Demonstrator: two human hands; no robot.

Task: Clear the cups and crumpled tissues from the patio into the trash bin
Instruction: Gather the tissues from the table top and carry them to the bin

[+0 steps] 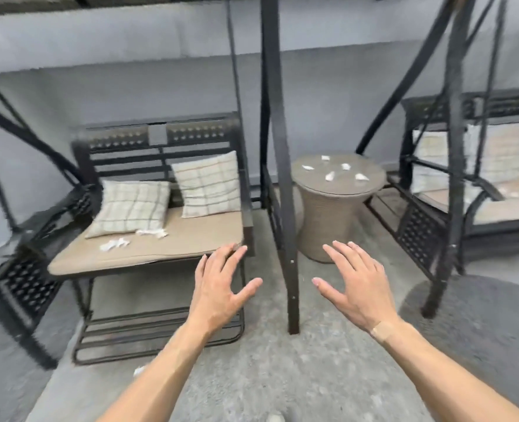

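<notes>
Several crumpled white tissues (330,175) lie scattered on the round wicker side table (328,220) in the middle. Two more tissue clumps (115,243) rest on the tan seat cushion of the left swing bench (148,248), in front of the pillows. One small tissue (138,370) lies on the floor beside my left forearm. My left hand (221,287) and my right hand (355,284) are stretched forward in the air, fingers spread, holding nothing. No cup and no trash bin are in view.
A dark metal swing post (282,178) stands between my hands. Two plaid pillows (206,184) lean on the left bench. A second swing bench (495,193) with pillows is at the right. A grey round rug (480,330) covers the floor at lower right.
</notes>
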